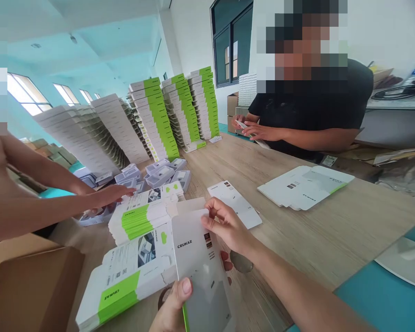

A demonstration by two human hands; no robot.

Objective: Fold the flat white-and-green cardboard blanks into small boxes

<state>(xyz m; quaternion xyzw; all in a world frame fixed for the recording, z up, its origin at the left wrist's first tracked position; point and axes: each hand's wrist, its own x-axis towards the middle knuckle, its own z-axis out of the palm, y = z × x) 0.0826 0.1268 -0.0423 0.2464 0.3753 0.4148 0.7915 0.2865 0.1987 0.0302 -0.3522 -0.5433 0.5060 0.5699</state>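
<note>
I hold a flat white and green carton [197, 263] marked CEUKAZ over the near table edge. My left hand [173, 304] pinches its lower edge with the thumb on top. My right hand [228, 228] grips its upper right corner with curled fingers. Beneath it lie a stack of flat green and white cartons [141, 216] and another flat carton [124, 281].
A person in black [311, 110] across the wooden table [332, 230] handles a carton. Another person's hand [107, 196] reaches in from the left. Tall box stacks [159, 120] stand at the back, plastic trays [162, 175] in front of them. Flat cartons [304, 184] lie to the right, a brown box [31, 286] at near left.
</note>
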